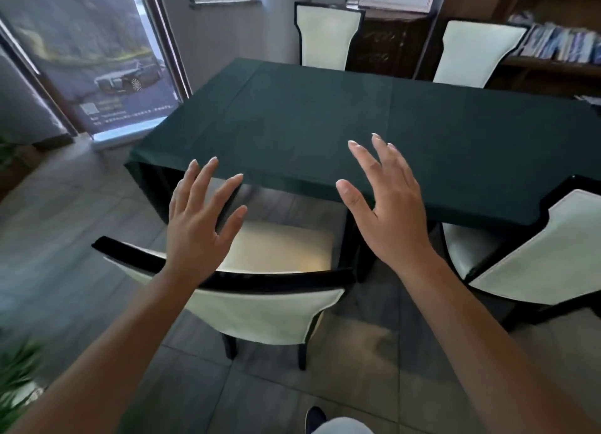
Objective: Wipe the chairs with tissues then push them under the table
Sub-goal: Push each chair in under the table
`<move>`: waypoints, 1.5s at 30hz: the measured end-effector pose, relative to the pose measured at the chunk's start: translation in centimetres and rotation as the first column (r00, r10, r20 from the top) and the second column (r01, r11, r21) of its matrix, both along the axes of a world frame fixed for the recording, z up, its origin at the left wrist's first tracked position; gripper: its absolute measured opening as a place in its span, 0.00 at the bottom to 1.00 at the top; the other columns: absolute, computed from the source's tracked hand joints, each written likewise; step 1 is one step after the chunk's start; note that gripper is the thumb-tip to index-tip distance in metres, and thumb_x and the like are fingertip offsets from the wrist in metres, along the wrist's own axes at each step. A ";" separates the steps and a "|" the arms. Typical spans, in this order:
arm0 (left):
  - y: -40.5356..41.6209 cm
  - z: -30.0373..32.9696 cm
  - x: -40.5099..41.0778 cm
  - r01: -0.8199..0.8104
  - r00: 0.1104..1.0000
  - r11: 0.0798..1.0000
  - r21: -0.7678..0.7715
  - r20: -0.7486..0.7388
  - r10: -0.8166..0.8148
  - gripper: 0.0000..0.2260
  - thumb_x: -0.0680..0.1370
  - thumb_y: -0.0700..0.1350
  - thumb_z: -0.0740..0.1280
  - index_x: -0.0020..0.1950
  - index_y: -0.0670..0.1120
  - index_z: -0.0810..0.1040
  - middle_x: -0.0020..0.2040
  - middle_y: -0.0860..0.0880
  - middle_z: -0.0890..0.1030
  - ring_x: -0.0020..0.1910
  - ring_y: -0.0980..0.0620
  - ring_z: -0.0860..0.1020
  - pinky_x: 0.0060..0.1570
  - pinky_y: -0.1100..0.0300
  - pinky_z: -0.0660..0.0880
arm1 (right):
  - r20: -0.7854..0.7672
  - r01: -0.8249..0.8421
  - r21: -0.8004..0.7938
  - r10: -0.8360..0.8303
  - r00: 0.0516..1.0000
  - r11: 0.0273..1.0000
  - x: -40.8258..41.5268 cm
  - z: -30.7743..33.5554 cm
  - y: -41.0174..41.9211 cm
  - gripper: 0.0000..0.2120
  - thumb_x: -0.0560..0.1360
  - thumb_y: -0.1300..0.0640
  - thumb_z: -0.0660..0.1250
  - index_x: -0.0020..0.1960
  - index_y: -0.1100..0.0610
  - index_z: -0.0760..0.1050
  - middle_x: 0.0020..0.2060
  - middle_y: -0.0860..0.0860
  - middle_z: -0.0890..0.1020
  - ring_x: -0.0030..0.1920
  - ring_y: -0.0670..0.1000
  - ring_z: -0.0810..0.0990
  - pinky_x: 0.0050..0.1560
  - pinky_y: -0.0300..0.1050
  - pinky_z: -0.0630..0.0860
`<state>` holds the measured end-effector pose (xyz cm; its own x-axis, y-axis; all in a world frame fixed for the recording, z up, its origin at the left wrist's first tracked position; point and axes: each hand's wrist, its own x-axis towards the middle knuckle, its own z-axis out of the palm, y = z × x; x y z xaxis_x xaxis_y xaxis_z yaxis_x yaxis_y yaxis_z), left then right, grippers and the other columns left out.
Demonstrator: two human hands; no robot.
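A cream chair with a black frame [260,310] stands right in front of me, its seat [283,245] partly under the near edge of the table. The table [357,121] wears a dark green cloth. My left hand [198,219] hovers above the chair's back rail with fingers spread and holds nothing. My right hand [387,206] is raised over the table's near edge, fingers also spread and empty. A second cream chair [536,258] stands to the right, angled toward the table. No tissue is in sight.
Two more cream chairs [325,37] [471,53] stand at the table's far side. A bookshelf [559,43] lines the right wall, a standing banner [97,59] the left. A green plant [16,378] sits at the lower left. The floor is grey tile.
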<state>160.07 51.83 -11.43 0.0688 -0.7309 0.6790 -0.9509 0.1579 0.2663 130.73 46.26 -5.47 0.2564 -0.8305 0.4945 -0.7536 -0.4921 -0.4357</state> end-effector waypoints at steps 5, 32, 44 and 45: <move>1.1 -1.7 0.3 -0.013 1.000 0.999 0.040 0.002 0.013 0.20 0.84 0.55 0.62 0.74 0.49 0.75 0.81 0.44 0.65 0.82 0.41 0.57 0.77 0.38 0.60 | 0.004 -0.032 0.071 0.032 0.999 0.997 1.3 -2.5 0.2 0.31 0.83 0.33 0.53 0.82 0.43 0.58 0.83 0.50 0.58 0.83 0.53 0.53 0.81 0.59 0.55; 6.4 -12.7 11.7 0.157 0.983 0.986 0.053 0.082 -0.161 0.15 0.85 0.53 0.62 0.67 0.52 0.82 0.73 0.47 0.77 0.76 0.38 0.69 0.73 0.31 0.60 | -0.100 0.311 -0.168 -0.330 0.939 0.936 13.0 -18.3 10.8 0.21 0.83 0.40 0.59 0.67 0.47 0.81 0.69 0.52 0.79 0.74 0.60 0.71 0.77 0.68 0.56; 6.4 -14.0 10.0 0.082 0.996 0.997 0.003 -0.033 -0.081 0.13 0.85 0.53 0.60 0.66 0.53 0.80 0.63 0.45 0.82 0.70 0.41 0.71 0.74 0.33 0.58 | -0.056 0.322 -0.232 -0.343 0.938 0.918 13.8 -18.2 9.4 0.20 0.84 0.40 0.57 0.62 0.46 0.84 0.71 0.52 0.78 0.73 0.59 0.73 0.77 0.64 0.56; 6.3 -14.1 9.9 0.072 0.997 0.997 -0.009 -0.038 -0.072 0.13 0.85 0.53 0.59 0.65 0.53 0.80 0.62 0.45 0.82 0.70 0.41 0.71 0.75 0.33 0.57 | -0.057 0.325 -0.235 -0.347 0.936 0.916 13.9 -18.3 9.4 0.20 0.84 0.40 0.57 0.62 0.46 0.84 0.70 0.52 0.79 0.73 0.59 0.73 0.77 0.64 0.56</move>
<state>170.01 58.11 -25.57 0.0425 -0.7297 0.6824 -0.9260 0.2277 0.3011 144.64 55.61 -23.77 0.0361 -0.7497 0.6608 -0.9237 -0.2775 -0.2643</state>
